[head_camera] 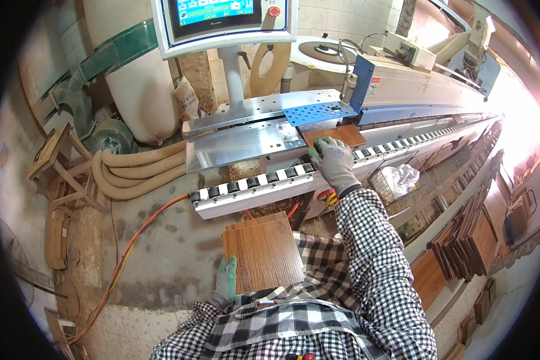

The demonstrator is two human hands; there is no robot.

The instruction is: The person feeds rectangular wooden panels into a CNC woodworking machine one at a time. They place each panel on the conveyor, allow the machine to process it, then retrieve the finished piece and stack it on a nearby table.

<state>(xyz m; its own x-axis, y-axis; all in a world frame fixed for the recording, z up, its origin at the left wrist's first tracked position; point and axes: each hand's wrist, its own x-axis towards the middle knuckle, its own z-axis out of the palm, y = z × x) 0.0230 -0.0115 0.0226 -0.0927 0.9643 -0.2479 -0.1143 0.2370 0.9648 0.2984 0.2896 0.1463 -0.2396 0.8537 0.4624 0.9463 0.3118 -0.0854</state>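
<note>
My right hand (pixel 335 163), in a grey and green work glove, rests on the near edge of a brown wood-grain panel (pixel 342 134). That panel lies flat at the infeed of an edge-banding machine (pixel 405 92), partly beneath a blue perforated guard (pixel 317 113). My left hand (pixel 227 279), gloved alike, grips the left side of a small stack of wood-grain panels (pixel 264 254) held in front of my body. Its fingers behind the stack are hidden. A row of black and white rollers (pixel 252 181) runs along the machine's near side.
A touchscreen control panel (pixel 225 33) with a red stop button stands above the metal table (pixel 234 145). Ribbed hoses (pixel 139 182) and a wooden stool (pixel 72 166) are at left. An orange hose (pixel 137 234) crosses the floor. More panels (pixel 470 240) stand stacked at right.
</note>
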